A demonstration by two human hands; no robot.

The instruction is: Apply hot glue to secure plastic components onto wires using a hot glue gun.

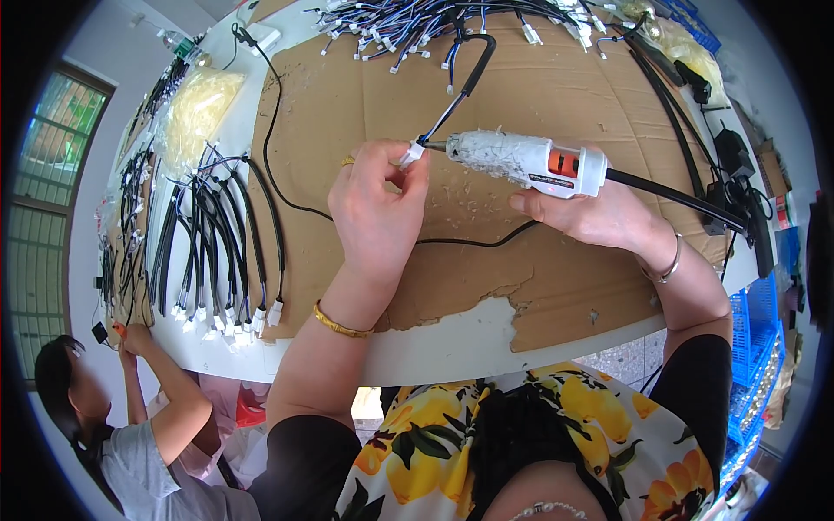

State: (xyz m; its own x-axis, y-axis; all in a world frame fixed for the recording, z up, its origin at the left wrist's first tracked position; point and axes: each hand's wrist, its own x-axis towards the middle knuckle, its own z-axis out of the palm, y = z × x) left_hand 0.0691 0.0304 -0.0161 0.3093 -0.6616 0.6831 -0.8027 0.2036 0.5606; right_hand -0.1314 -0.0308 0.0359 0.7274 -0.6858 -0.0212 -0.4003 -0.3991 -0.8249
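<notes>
White wire connector (412, 156) sits above the cardboard sheet (347, 104), pinched between the thumb and forefinger of the left hand (378, 195). From it, a wire lead partly sleeved in black (469, 74) rises away from the person and slightly rightward, toward the tangle of white-plugged wires (391, 26) at the far edge.

The hot glue gun (504, 158) lies just right of the connector, its long axis running nearly left to right, with the metal nozzle (436, 146) pointing leftward at the connector's wire end; whether they touch, I cannot tell. The left hand is the nearer one, on the connector itself; the right hand (599, 217) is farther right, curled around the gun, its trigger finger hidden. A black rod (678, 198) sticks out behind the gun.

Pale lettering shows on a small dark label (551, 181) on the gun's side, beside an orange part; no other writing is clear.

Further left on the white surface (426, 356) lie black-sleeved harnesses (208, 243) and a clear bag (200, 108); beyond them a co-worker (174, 469) sits. Blue crates (756, 347) stand at right.
</notes>
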